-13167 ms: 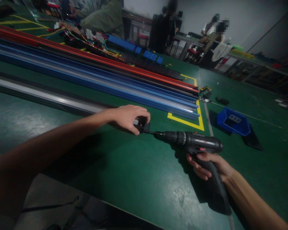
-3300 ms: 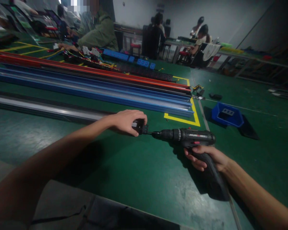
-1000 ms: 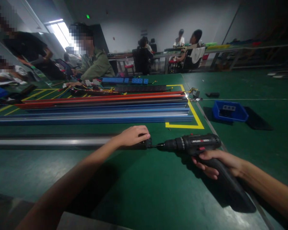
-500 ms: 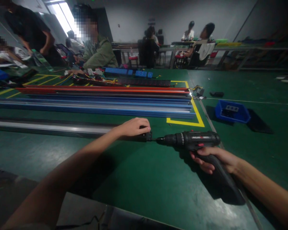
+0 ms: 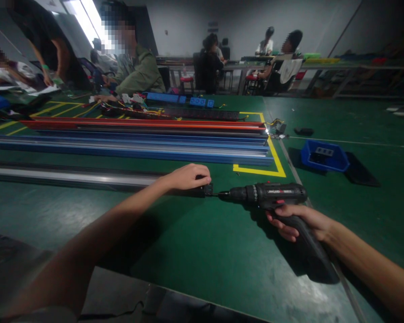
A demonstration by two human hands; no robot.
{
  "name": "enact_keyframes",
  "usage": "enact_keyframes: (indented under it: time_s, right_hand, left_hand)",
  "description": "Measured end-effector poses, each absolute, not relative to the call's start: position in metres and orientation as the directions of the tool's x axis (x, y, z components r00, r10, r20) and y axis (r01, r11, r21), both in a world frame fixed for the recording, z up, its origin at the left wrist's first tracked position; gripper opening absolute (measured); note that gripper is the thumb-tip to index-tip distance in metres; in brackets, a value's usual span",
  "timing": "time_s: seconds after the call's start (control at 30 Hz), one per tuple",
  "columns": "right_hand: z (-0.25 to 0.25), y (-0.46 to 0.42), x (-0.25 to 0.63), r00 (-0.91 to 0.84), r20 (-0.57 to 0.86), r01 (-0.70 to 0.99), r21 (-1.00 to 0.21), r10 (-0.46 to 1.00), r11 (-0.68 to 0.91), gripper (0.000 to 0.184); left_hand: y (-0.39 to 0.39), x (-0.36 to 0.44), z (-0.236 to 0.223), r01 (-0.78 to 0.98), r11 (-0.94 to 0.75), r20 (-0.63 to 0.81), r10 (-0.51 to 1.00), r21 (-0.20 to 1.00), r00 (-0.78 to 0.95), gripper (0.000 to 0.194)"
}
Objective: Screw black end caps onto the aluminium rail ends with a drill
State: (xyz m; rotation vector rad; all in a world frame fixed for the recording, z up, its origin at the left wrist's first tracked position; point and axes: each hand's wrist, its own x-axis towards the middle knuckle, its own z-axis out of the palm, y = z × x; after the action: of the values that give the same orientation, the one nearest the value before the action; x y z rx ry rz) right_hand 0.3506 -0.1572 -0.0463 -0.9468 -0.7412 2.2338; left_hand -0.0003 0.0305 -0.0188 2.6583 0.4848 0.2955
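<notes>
A black cordless drill (image 5: 279, 194) lies level above the green table, its grip wrapped by my right hand (image 5: 299, 220). Its thin bit (image 5: 218, 194) points left and meets a small black end piece (image 5: 208, 189) on the tip of a long black profile (image 5: 97, 176) with a silvery strip. My left hand (image 5: 190, 176) is closed over that end of the profile, thumb near the end piece. Its fingertips on the far side are hidden.
Behind the profile lie blue rails (image 5: 155, 150) and an orange-red rail (image 5: 121, 124), partly inside yellow tape. A blue bin (image 5: 325, 156) and a flat black piece (image 5: 360, 170) are at right. Loose wiring (image 5: 134, 107) lies before a seated co-worker (image 5: 138, 74).
A small light shows under the drill body now. The drill and both hands keep nearly the same place against the profile. At far left, a standing person's arm has lowered.
</notes>
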Motion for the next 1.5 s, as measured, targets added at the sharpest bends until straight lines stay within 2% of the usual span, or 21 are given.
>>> enact_keyframes:
  time_s: [0.6, 0.83, 1.5]
  right_hand:
    - [-0.0438, -0.1595, 0.3481, -0.581, -0.410, -0.308, -0.689, 0.703, -0.657, 0.025]
    - [-0.0429, -0.1602, 0.3482, -0.557, -0.438, -0.300, -0.687, 0.706, -0.662, 0.024]
    - [-0.0461, -0.1606, 0.3511, -0.549, -0.453, -0.300, -0.677, 0.702, -0.672, 0.023]
  left_hand:
    - [0.0281, 0.0015, -0.0165, 0.364, -0.856, 0.045, 0.407, 0.366, 0.912, 0.039]
    - [0.0279, 0.0009, -0.0150, 0.334, -0.855, 0.019, 0.371, 0.398, 0.928, 0.047]
    - [0.0292, 0.0015, -0.0171, 0.339, -0.862, -0.002, 0.365, 0.376, 0.931, 0.047]
